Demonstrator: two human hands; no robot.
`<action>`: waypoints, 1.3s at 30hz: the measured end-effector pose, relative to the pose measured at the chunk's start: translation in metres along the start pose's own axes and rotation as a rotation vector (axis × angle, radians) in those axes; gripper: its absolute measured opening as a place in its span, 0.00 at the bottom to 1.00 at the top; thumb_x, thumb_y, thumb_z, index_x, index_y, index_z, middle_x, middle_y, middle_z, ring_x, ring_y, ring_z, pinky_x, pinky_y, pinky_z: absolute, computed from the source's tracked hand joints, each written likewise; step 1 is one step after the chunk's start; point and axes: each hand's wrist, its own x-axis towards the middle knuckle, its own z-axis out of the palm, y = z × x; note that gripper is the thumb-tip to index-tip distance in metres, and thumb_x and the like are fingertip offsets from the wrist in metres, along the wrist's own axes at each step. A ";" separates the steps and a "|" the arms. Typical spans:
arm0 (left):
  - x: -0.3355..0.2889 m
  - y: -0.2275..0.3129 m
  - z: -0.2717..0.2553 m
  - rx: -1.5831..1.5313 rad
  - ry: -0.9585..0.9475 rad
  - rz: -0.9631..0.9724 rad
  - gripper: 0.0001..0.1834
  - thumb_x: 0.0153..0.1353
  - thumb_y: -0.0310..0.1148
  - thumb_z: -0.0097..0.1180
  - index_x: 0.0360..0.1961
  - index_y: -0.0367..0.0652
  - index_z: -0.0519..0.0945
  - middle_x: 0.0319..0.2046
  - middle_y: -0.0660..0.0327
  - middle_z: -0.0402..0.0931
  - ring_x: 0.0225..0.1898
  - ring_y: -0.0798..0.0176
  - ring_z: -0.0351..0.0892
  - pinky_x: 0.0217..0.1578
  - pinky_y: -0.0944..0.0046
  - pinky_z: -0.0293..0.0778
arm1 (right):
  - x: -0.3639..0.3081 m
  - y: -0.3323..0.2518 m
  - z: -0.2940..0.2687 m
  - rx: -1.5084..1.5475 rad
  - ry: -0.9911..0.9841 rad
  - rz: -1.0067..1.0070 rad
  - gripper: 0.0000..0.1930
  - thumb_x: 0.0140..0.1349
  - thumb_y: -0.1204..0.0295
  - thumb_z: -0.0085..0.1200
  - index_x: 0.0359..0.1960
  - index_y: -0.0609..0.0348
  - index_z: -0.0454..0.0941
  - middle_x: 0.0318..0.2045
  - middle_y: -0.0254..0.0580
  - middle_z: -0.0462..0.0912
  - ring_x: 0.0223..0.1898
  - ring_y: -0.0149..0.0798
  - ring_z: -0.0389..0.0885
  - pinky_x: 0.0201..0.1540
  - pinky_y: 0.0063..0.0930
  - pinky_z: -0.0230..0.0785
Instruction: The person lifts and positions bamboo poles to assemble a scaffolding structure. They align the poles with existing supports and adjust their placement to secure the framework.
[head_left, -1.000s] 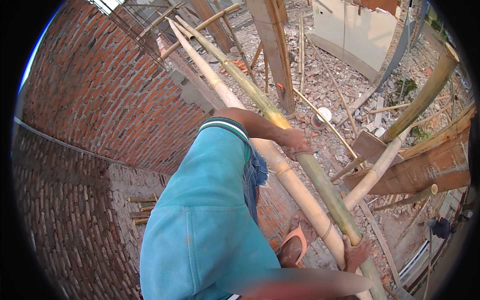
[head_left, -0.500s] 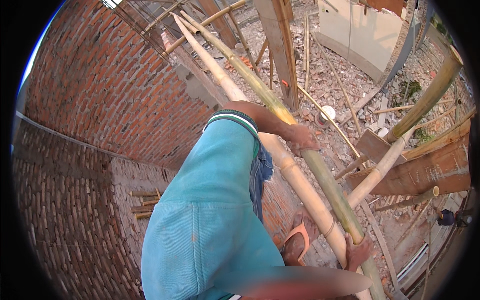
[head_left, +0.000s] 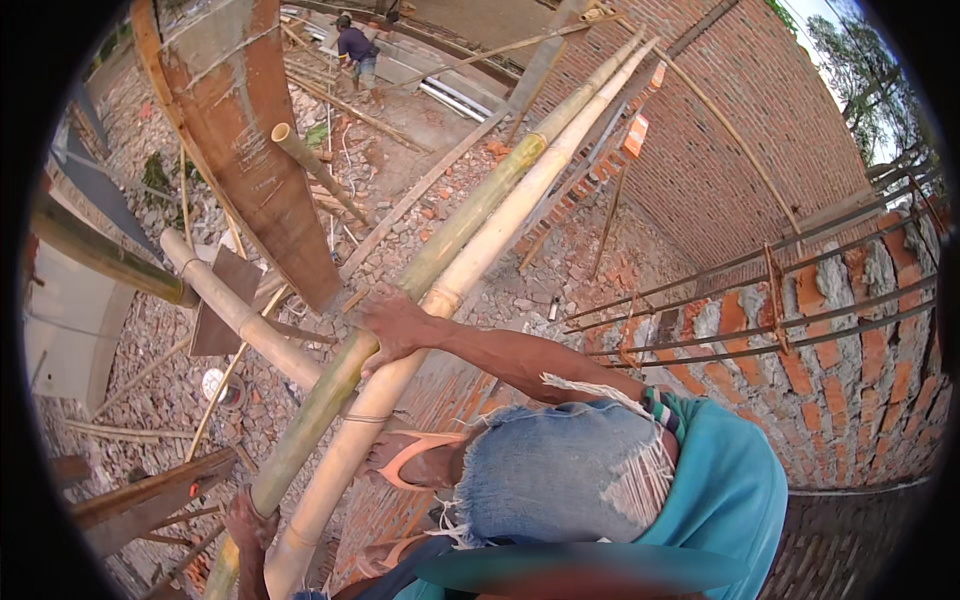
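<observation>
- Green pole [head_left: 315, 420] lies slantwise in front of the person, beside a pale pole [head_left: 480, 250]; both run from lower left to upper right.
- Right hand [head_left: 392, 325]: closed over the green pole, fingers on its far side, thumb on the near side, wrist crossing above the pale pole. Palm contact hidden.
- Left hand [head_left: 250, 518]: curled around the green pole nearer its lower end; underside of the grip not visible.
- Risk 1, rolling: the green pole is round and looks smooth, so uneven pressure from the two hands could turn it within the grip.
- Risk 2, pinching: the poles lie close together. If the green one shifts sideways, the right thumb could be caught between them.
- Risk 3, swinging: a long length extends beyond the right hand. A small twist there would probably move the far end a lot, perhaps against the brick wall [head_left: 740, 130].
- Risk 4, loose support: wire [head_left: 366, 418] circles the pale pole; I cannot tell whether it also holds the green one or the cross pole [head_left: 240, 310]. If not, either could slide.
- Risk 5, footing: an open sandal [head_left: 420, 452] sits just beside the pale pole, with rubble [head_left: 145, 350] around. Leaning too far could cost balance.
- Co-worker [head_left: 357, 58] is well apart from both hands.
</observation>
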 end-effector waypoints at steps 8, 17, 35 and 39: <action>-0.005 -0.008 0.011 0.026 0.082 0.034 0.35 0.41 0.41 0.71 0.52 0.42 0.76 0.39 0.50 0.81 0.43 0.40 0.82 0.40 0.44 0.80 | 0.003 0.003 0.004 0.033 -0.081 0.005 0.51 0.40 0.27 0.62 0.57 0.58 0.78 0.54 0.50 0.78 0.63 0.51 0.71 0.68 0.55 0.53; -0.005 0.000 -0.003 0.016 -0.049 -0.043 0.35 0.43 0.42 0.72 0.54 0.43 0.76 0.39 0.50 0.81 0.43 0.40 0.82 0.41 0.45 0.80 | 0.005 0.001 0.005 0.041 -0.121 0.025 0.51 0.43 0.25 0.59 0.58 0.56 0.78 0.53 0.51 0.79 0.64 0.52 0.70 0.71 0.58 0.49; -0.008 -0.022 0.013 -0.008 -0.085 -0.067 0.47 0.43 0.46 0.73 0.62 0.32 0.70 0.52 0.40 0.78 0.51 0.36 0.80 0.51 0.43 0.77 | -0.006 0.004 0.016 0.054 0.287 -0.103 0.47 0.39 0.25 0.61 0.44 0.60 0.81 0.40 0.44 0.78 0.52 0.44 0.73 0.65 0.53 0.50; -0.004 -0.016 0.009 -0.082 -0.137 -0.146 0.49 0.40 0.48 0.74 0.63 0.34 0.70 0.45 0.42 0.81 0.48 0.36 0.81 0.48 0.43 0.77 | -0.007 0.004 0.012 0.045 0.099 -0.012 0.50 0.43 0.23 0.55 0.49 0.61 0.82 0.47 0.48 0.80 0.59 0.48 0.72 0.73 0.64 0.40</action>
